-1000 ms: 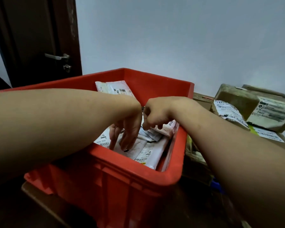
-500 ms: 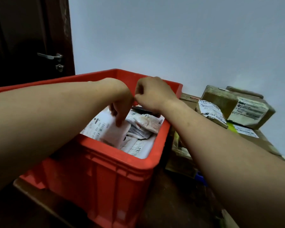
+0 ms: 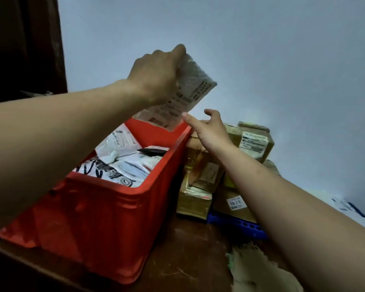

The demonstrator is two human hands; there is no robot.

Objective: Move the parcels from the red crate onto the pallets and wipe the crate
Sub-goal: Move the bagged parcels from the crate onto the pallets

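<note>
Now, left hand (image 3: 156, 74): I see it raised in the upper middle of the frame, fingers curled round the top of a clear-wrapped parcel (image 3: 188, 98).
held parcel: it hangs tilted above the far right corner of the red crate (image 3: 105, 218), with its printed label facing me.
right hand (image 3: 211, 131): at the centre of the frame, fingers spread and holding nothing. The index fingertip is at the parcel's lower edge, and I cannot tell whether it touches.
crate position: lower left of the frame, standing on a brown surface (image 3: 188, 262).
crate contents: a loose heap of white and grey bags (image 3: 126, 163), with a flat black item (image 3: 153, 151) on top near the right wall.
cardboard boxes (image 3: 255, 142): labelled and stacked just beside the crate on the right, on a blue pallet (image 3: 240, 225).
background: a pale wall (image 3: 261, 49) and a dark door (image 3: 23, 49) at the upper left.
</note>
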